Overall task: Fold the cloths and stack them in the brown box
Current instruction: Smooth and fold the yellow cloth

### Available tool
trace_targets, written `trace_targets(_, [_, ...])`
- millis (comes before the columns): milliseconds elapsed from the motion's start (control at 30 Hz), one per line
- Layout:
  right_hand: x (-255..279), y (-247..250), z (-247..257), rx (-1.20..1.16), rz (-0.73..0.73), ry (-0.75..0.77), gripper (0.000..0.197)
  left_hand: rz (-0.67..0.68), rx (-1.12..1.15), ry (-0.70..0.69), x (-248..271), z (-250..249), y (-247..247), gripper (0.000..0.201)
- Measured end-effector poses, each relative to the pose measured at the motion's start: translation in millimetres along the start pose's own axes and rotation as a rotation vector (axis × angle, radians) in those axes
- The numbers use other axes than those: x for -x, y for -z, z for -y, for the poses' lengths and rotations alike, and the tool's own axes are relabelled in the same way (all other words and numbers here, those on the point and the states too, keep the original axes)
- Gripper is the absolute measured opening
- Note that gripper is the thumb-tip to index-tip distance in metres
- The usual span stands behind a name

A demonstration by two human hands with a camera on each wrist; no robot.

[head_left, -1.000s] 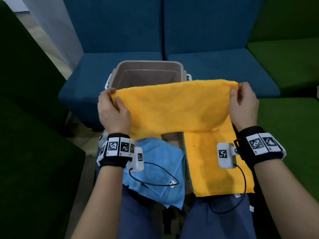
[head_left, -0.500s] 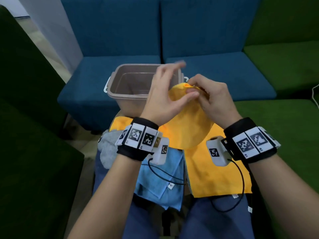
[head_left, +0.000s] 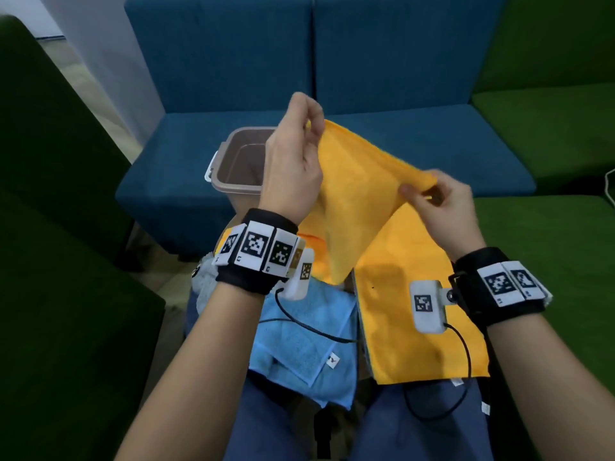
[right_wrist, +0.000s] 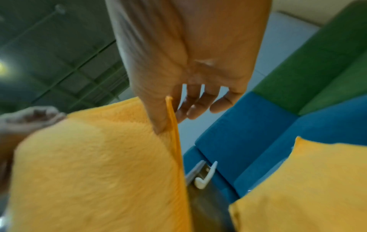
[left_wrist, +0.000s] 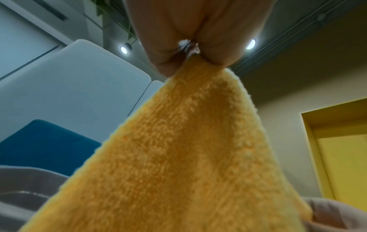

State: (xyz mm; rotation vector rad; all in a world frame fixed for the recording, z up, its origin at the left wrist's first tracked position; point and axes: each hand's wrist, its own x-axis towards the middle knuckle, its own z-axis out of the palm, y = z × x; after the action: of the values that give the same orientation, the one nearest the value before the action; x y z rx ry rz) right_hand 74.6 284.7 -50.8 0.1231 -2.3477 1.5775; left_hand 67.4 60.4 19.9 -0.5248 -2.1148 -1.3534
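A folded orange cloth (head_left: 356, 197) hangs in the air between both hands, over the near rim of the brown box (head_left: 239, 161). My left hand (head_left: 304, 128) pinches its raised far corner, seen close up as the orange cloth (left_wrist: 178, 157) under my left hand (left_wrist: 190, 51). My right hand (head_left: 422, 194) pinches the lower right end, with the orange cloth (right_wrist: 99, 164) caught under the thumb of my right hand (right_wrist: 168, 113). The box's inside shows nothing in the part I can see.
A second orange cloth (head_left: 419, 314) lies flat on my right thigh. A blue cloth (head_left: 309, 341) lies rumpled on my left thigh, with a grey cloth (head_left: 206, 281) beside it. Blue sofa seats (head_left: 432, 144) stand behind the box, green seats (head_left: 549, 244) at the sides.
The cloth was stretched wide between both hands, then the hands met to fold it. Now they have drawn apart, the left raised, the right lowered, with the folded cloth slanting between them.
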Motion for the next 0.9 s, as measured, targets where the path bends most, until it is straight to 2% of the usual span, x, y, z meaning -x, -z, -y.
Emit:
trace_targets(67, [-3.5,-0.8,8.8,-0.2,-0.127,0.014,0.001,-0.02,0.003,-0.053,-6.5,-4.9,3.0,0.031])
trace_targets(133, [-6.0,-3.8,17.7,-0.268,-0.221,0.05,0.009,-0.067,-0.003,-0.081,-12.1,-9.3,4.0,0.032])
trace_targets(300, [-9.4,-15.1,32.5,-0.014,-0.296,0.29,0.031,-0.124,-0.001,-0.065,-18.6,-17.6,11.5,0.026])
trace_targets(367, [-12.0,-13.3,40.9,0.027,-0.316,0.349,0.031,-0.091,-0.086,-0.119,-17.4,-18.7,15.5,0.041])
trace_targets(433, [-16.4,-10.0,51.6,0.012,-0.348,0.386,0.022,-0.076,-0.15,-0.162,-16.2,-15.1,18.0,0.06])
trace_targets(467, [-18.1,-9.2,55.4,0.003,-0.327,0.382,0.016,-0.086,-0.152,-0.172,-16.5,-12.6,19.5,0.061])
trace_targets(500, [-19.5,-10.1,57.8,0.022,-0.283,0.365,0.024,-0.109,-0.139,-0.168,-17.3,-10.4,20.9,0.056])
trace_targets(567, [-19.9,-14.9,51.6,0.118,-0.144,0.335,0.048,-0.173,-0.084,-0.136,-18.7,-6.7,22.1,0.032])
trace_targets(633, [-18.7,-17.2,42.3,0.176,-0.063,0.338,0.043,-0.188,-0.045,-0.094,-17.0,-6.5,21.5,0.017])
trace_targets(700, [-18.4,-15.0,40.2,0.195,-0.069,0.384,0.033,-0.159,-0.028,-0.066,-14.3,-8.0,19.7,0.016])
trace_targets(800, [-21.5,-6.6,48.6,0.153,-0.147,0.424,0.04,-0.14,-0.028,-0.079,-12.5,-10.8,15.9,0.026])
trace_targets(900, [-24.9,0.2,52.3,0.233,-0.194,0.44,0.045,-0.11,-0.081,-0.059,-10.1,-13.0,6.8,0.042])
